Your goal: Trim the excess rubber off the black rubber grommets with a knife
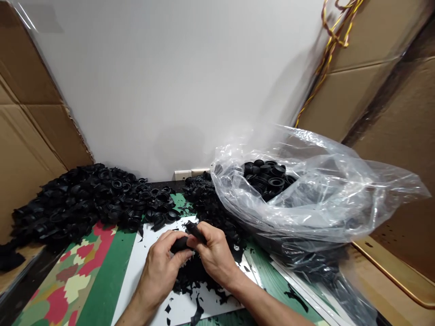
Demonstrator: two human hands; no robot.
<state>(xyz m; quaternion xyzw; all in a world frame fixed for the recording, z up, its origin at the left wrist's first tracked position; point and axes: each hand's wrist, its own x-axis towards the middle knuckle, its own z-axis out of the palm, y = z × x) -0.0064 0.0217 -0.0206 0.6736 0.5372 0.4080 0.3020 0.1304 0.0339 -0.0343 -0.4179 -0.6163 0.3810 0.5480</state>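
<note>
Rubber piece gripped between left hand and right hand

black rubber piece, gripped in both hands

Bright, diffuse light, no clear source in frame. White wall close to blown out. Hard glare on plastic bag, right of frame. Soft shadows only. Left hand, right hand, black rubber piece sharp. Wide-angle bowing at cardboard edges; lower right corner soft.

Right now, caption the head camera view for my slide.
Left hand and right hand grip a black rubber piece beside heaped rubber bellows and a plastic bag.
</note>
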